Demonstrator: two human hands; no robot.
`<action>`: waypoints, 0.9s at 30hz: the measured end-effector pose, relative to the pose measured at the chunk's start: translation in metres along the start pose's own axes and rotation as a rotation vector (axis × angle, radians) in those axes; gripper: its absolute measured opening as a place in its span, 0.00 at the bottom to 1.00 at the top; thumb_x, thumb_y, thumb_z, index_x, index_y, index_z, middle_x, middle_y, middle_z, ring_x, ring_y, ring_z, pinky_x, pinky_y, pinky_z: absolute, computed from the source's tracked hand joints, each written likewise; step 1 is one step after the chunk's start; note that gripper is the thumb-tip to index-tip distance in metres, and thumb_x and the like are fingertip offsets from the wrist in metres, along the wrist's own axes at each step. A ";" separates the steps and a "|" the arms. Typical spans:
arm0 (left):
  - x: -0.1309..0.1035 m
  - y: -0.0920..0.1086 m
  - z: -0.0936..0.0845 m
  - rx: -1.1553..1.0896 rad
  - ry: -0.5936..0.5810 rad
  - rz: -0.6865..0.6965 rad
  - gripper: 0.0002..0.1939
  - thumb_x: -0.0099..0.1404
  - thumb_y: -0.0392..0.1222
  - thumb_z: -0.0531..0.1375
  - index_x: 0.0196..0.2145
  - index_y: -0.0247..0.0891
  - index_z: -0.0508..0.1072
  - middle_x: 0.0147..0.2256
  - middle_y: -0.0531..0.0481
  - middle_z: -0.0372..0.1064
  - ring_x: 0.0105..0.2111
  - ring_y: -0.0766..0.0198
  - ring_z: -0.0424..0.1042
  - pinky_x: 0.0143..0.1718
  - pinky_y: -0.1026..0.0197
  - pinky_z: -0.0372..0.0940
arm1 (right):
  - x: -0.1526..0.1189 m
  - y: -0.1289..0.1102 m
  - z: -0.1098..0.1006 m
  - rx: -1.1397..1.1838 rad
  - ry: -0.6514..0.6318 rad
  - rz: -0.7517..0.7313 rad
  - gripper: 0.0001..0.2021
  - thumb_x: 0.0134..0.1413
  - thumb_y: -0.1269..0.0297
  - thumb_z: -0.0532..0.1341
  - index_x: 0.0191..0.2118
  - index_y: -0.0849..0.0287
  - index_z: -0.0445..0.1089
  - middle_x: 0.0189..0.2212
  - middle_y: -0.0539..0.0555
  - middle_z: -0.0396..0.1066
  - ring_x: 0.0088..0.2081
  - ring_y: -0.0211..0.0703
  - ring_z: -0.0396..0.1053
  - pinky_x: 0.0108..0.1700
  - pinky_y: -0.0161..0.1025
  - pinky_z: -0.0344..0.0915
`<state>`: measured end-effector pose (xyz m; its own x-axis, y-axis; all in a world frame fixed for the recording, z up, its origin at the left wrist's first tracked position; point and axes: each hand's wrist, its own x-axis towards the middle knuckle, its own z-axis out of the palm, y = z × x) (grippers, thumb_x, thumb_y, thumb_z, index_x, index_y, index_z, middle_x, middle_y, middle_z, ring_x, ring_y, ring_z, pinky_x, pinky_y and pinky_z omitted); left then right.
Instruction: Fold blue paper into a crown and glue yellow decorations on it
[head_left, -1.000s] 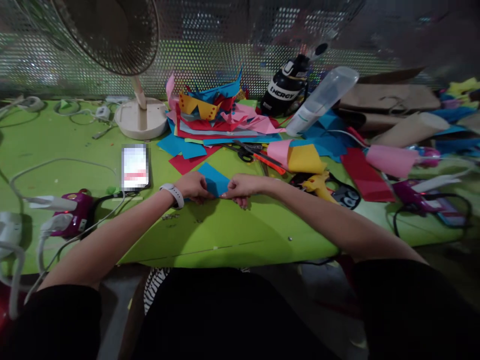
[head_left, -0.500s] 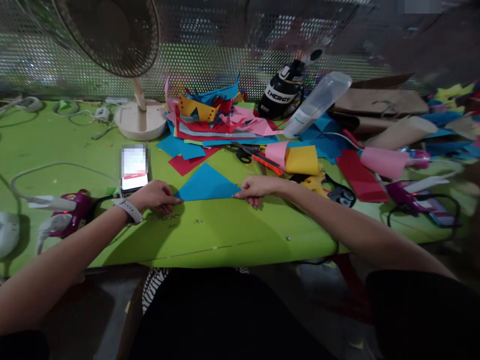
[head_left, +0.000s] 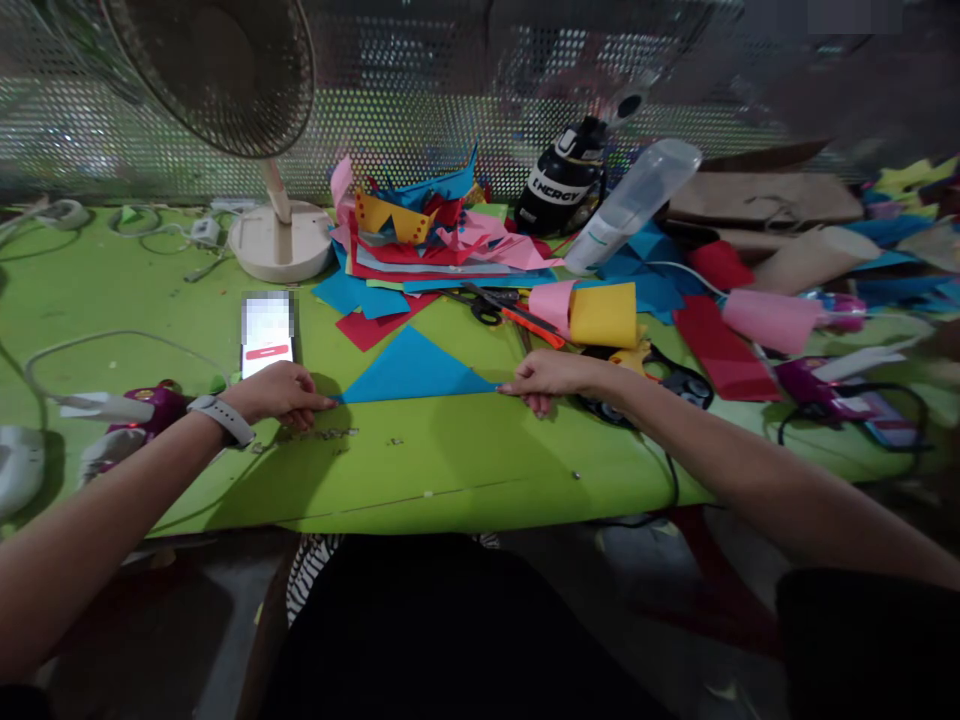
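Observation:
A sheet of blue paper (head_left: 415, 370), folded into a wide triangle, lies on the green table with its point away from me and its long edge towards me. At its left corner my left hand (head_left: 283, 394) is closed, the fingertips on the paper. My right hand (head_left: 546, 378), also closed, has thumb and finger at the right corner. How much of each corner is between the fingers is hard to see. A phone (head_left: 268, 335) with a lit screen lies just beyond my left hand.
Beyond the blue paper lie scissors (head_left: 487, 312), an orange cutter (head_left: 534, 327) and a heap of coloured paper (head_left: 465, 262). A fan (head_left: 281, 240), a black bottle (head_left: 559, 180) and a clear bottle (head_left: 634, 210) stand farther back. Purple power sockets (head_left: 821, 388) sit at the right.
My hands have moved apart along the long edge, the left to the left and the right to the right, out to the triangle's corners. More of the paper's near edge shows.

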<state>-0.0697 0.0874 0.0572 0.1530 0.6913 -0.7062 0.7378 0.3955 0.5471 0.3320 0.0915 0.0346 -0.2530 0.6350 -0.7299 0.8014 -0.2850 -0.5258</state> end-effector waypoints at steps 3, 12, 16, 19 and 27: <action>-0.001 0.000 -0.003 0.058 -0.004 -0.020 0.17 0.54 0.50 0.68 0.25 0.38 0.67 0.21 0.48 0.75 0.21 0.60 0.75 0.27 0.59 0.69 | -0.005 0.000 -0.002 -0.011 0.001 -0.003 0.29 0.35 0.36 0.69 0.17 0.59 0.64 0.16 0.54 0.72 0.19 0.38 0.70 0.25 0.35 0.66; -0.026 0.031 0.030 0.618 0.387 0.415 0.13 0.64 0.50 0.60 0.38 0.37 0.71 0.32 0.47 0.77 0.33 0.57 0.76 0.31 0.60 0.65 | -0.013 -0.025 0.028 -0.434 0.555 -0.432 0.13 0.58 0.51 0.62 0.36 0.58 0.72 0.35 0.56 0.77 0.36 0.47 0.73 0.37 0.40 0.65; -0.015 0.043 0.066 0.806 0.452 0.716 0.18 0.65 0.45 0.60 0.50 0.36 0.70 0.49 0.41 0.72 0.48 0.53 0.72 0.47 0.55 0.66 | 0.011 -0.030 0.057 -0.704 0.648 -0.745 0.11 0.60 0.56 0.63 0.39 0.58 0.72 0.37 0.57 0.74 0.41 0.49 0.69 0.42 0.42 0.61; 0.002 0.051 0.082 0.856 0.413 0.787 0.12 0.67 0.41 0.58 0.47 0.36 0.73 0.45 0.43 0.73 0.46 0.55 0.72 0.47 0.54 0.66 | 0.022 -0.031 0.065 -0.752 0.702 -0.819 0.11 0.64 0.58 0.58 0.34 0.59 0.70 0.31 0.55 0.72 0.36 0.45 0.67 0.39 0.40 0.58; 0.026 0.060 0.090 0.885 0.543 0.994 0.09 0.65 0.29 0.55 0.38 0.37 0.74 0.35 0.47 0.73 0.36 0.59 0.72 0.38 0.57 0.65 | 0.023 -0.028 0.069 -0.730 0.879 -0.879 0.11 0.66 0.59 0.56 0.35 0.59 0.70 0.31 0.55 0.72 0.35 0.46 0.67 0.38 0.42 0.56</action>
<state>0.0377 0.0752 0.0310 0.7220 0.6728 0.1617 0.6652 -0.7392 0.1056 0.2661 0.0646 0.0025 -0.6075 0.7136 0.3490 0.7255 0.6773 -0.1219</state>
